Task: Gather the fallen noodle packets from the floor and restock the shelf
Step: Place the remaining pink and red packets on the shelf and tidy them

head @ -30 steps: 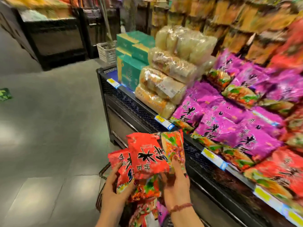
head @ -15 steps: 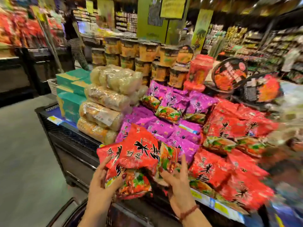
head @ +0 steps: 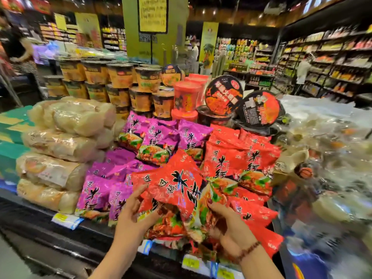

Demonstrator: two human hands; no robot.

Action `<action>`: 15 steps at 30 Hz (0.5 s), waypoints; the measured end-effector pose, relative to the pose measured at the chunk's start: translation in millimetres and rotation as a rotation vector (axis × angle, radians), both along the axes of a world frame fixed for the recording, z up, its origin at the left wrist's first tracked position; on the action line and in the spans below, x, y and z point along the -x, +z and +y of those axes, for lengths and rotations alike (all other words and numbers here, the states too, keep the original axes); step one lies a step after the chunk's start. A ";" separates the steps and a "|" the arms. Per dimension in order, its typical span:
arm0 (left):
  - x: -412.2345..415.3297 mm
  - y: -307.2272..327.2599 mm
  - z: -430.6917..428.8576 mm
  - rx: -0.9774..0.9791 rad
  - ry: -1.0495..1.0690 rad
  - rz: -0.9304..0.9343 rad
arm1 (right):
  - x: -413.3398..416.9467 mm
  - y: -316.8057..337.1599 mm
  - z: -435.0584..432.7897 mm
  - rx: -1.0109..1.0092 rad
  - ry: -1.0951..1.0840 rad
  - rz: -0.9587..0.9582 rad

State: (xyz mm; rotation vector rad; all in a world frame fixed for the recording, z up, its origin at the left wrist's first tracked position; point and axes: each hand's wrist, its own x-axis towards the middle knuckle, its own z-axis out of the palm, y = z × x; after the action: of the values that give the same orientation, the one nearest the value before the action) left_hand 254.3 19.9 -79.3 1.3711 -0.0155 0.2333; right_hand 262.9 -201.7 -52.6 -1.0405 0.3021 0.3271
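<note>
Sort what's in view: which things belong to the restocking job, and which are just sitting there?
Job: held red packets, gripped by left hand and right hand; red stack on the shelf.
Just sitting there: purple packets; clear noodle bags; orange cups; black bowls; green boxes.

**Around the display: bags, cups and bowls**

Clear bags (head: 66, 141) of pale dried cakes are stacked at the left, with teal boxes (head: 12, 146) beside them at the edge of view. Orange cups (head: 118, 81) stand in two tiers at the back. Red tubs (head: 186, 97) sit just right of them, then black bowls (head: 259, 109) tipped up to show their lids. A green pillar (head: 175, 37) carries a yellow sign (head: 153, 14) (its writing is too blurred to read). Far right, racks (head: 332, 63) of goods line an aisle where a person in white (head: 303, 71) stands.
</note>
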 end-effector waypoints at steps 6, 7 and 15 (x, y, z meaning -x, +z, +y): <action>-32.4 -6.0 -48.6 -0.077 0.002 0.002 | -11.3 2.0 -57.2 -0.148 -0.226 -0.012; -35.6 -7.9 -53.1 -0.084 -0.007 0.009 | -15.0 0.7 -69.3 -0.150 -0.296 -0.031; -37.5 -12.9 -71.9 -0.049 0.041 0.057 | -56.4 -12.7 -146.7 -0.123 -0.750 -0.073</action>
State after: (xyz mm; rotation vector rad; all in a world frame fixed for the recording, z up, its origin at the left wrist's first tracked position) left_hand 291.8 -52.0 -92.2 1.4278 0.0544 0.2290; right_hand 319.3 -348.4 -65.3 -0.7518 0.5715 -0.3630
